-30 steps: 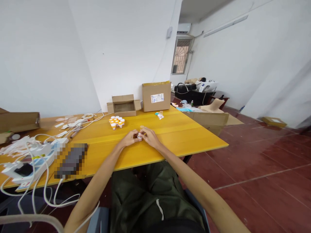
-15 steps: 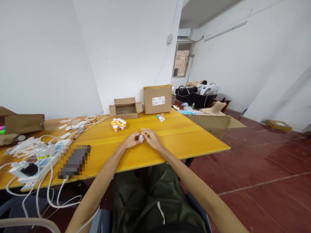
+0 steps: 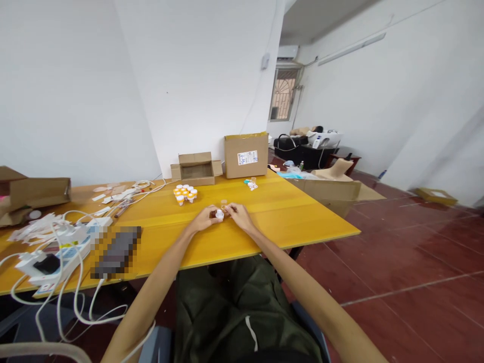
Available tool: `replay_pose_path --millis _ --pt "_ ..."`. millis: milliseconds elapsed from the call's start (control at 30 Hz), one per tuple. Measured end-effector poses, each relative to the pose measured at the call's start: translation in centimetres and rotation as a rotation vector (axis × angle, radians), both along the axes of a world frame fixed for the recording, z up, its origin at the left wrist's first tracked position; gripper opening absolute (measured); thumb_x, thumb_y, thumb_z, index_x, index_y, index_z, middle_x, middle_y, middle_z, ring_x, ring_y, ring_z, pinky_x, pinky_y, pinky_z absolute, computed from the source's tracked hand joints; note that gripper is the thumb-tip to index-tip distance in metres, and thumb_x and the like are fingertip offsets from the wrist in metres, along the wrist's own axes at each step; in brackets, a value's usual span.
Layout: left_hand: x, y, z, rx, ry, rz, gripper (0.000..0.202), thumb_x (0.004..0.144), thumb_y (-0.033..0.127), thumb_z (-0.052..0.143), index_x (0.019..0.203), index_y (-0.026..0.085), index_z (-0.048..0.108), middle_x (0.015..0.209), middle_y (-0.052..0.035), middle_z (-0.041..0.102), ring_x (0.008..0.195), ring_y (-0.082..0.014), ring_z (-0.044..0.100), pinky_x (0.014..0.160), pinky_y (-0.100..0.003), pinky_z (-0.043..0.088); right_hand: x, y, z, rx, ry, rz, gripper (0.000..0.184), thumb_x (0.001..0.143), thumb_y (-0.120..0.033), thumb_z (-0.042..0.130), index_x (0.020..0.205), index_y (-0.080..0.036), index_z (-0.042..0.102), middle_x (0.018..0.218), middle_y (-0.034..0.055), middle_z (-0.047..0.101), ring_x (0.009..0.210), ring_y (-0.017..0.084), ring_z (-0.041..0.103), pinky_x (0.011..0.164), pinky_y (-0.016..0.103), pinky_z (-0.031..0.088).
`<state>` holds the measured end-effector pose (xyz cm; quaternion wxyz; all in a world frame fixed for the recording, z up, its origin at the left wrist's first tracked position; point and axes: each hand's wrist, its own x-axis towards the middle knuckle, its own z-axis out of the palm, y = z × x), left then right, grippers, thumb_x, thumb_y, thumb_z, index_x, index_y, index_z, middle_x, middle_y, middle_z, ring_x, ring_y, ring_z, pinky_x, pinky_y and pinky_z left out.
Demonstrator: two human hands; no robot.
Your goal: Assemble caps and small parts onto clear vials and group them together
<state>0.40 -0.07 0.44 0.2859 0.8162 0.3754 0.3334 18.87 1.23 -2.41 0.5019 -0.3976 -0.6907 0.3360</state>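
Observation:
My left hand (image 3: 206, 219) is closed around a small white, partly clear plastic container (image 3: 219, 215) just above the table. My right hand (image 3: 238, 217) is beside it on the right, thumb and fingertips drawn together near the container's rim. A small round clear piece shows at those fingertips, too small to make out. Just beyond the hands a pale clear disc (image 3: 224, 201) lies on the table. Farther back at the left stands a cluster of several small cups with white tops and orange bands (image 3: 185, 192).
On the yellow table (image 3: 302, 217) stand an open carton (image 3: 196, 174) and a taller cardboard box (image 3: 246, 156) by the wall. Small white and green pieces (image 3: 251, 185) lie before it. Leftward are a power strip (image 3: 81, 249), white cables and a blurred dark device (image 3: 117, 251).
My right hand has drawn slightly right, away from the container, its fingers now more pinched. My left hand stays with the container. The view has shifted a little.

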Motion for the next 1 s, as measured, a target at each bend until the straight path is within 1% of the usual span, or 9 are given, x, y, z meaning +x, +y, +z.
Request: replay_pose_path --millis 100,200,267,333,433,500,667,800,1000 --pt "-0.1 0.0 0.2 0.005 -0.029 0.030 0.016 0.074 0.028 0.071 0.087 0.018 0.071 0.086 -0.0023 0.065 0.082 -0.0189 0.058 0.083 -0.034 0.048 0.0 0.1 0.0 -0.100 0.111 0.095 0.029 0.082 -0.047 0.063 0.074 -0.020 0.069 0.072 0.0025 0.073 0.068 0.018 0.069 0.066 0.031 0.058" --pt "-0.2 0.0 0.3 0.037 -0.076 0.072 0.020 0.075 0.029 0.071 0.092 0.018 0.072 0.091 -0.0034 0.068 0.086 -0.0200 0.059 0.084 -0.033 0.047 0.0 0.1 0.1 -0.196 0.217 0.181 0.033 0.077 -0.053 0.070 0.076 -0.020 0.069 0.073 0.0031 0.073 0.069 0.018 0.071 0.069 0.033 0.061" --pt "-0.3 0.1 0.5 0.052 -0.111 0.103 0.023 0.075 0.029 0.071 0.095 0.019 0.072 0.095 -0.0042 0.069 0.089 -0.0207 0.059 0.083 -0.033 0.047 0.0 0.0 0.3 -0.262 0.279 0.210 0.032 0.076 -0.052 0.073 0.077 -0.020 0.069 0.073 0.0042 0.073 0.071 0.019 0.072 0.074 0.036 0.062" --pt "-0.3 0.1 0.5 0.056 -0.140 0.132 0.026 0.075 0.029 0.072 0.099 0.020 0.071 0.098 -0.0047 0.070 0.090 -0.0210 0.060 0.081 -0.032 0.047 0.1 -0.1 0.5 -0.325 0.334 0.222 0.029 0.078 -0.048 0.074 0.078 -0.019 0.070 0.076 0.0062 0.074 0.075 0.020 0.073 0.079 0.038 0.062" --pt "-0.1 0.1 0.5 0.044 -0.164 0.154 0.029 0.074 0.029 0.072 0.101 0.020 0.071 0.102 -0.0046 0.071 0.092 -0.0209 0.060 0.080 -0.031 0.047 0.2 -0.4 0.9 -0.400 0.388 0.243 0.026 0.085 -0.044 0.070 0.081 -0.018 0.071 0.081 0.0089 0.076 0.080 0.020 0.074 0.084 0.038 0.061" --pt "0.1 0.0 0.5 0.028 -0.168 0.151 0.029 0.073 0.030 0.073 0.100 0.021 0.071 0.103 -0.0041 0.071 0.092 -0.0206 0.060 0.080 -0.031 0.046 0.0 -0.6 1.1 -0.429 0.390 0.256 0.027 0.087 -0.043 0.067 0.082 -0.018 0.072 0.081 0.0090 0.076 0.080 0.019 0.074 0.084 0.037 0.060" --pt "0.0 0.0 0.5 0.006 -0.173 0.161 0.029 0.073 0.030 0.072 0.101 0.021 0.070 0.102 -0.0030 0.071 0.092 -0.0198 0.060 0.081 -0.031 0.047 -0.8 -0.9 1.6 -0.448 0.312 0.279 0.026 0.087 -0.044 0.066 0.081 -0.019 0.072 0.080 0.0072 0.077 0.077 0.018 0.074 0.073 0.028 0.060" --pt "0.0 0.0 0.4 -0.012 -0.192 0.165 0.028 0.071 0.028 0.073 0.098 0.020 0.069 0.100 -0.0027 0.071 0.092 -0.0195 0.060 0.080 -0.030 0.047 -1.2 -1.1 2.0 -0.465 0.276 0.252 0.027 0.088 -0.043 0.066 0.078 -0.018 0.072 0.076 0.0065 0.076 0.071 0.016 0.074 0.062 0.023 0.057" --pt "0.1 -0.1 0.2 -0.041 -0.252 0.136 0.028 0.066 0.026 0.076 0.092 0.019 0.070 0.093 -0.0015 0.071 0.089 -0.0187 0.061 0.078 -0.029 0.047 -1.7 -1.2 2.3 -0.496 0.244 0.239 0.037 0.094 -0.043 0.057 0.073 -0.015 0.070 0.065 0.0064 0.074 0.060 0.013 0.071 0.054 0.018 0.051"
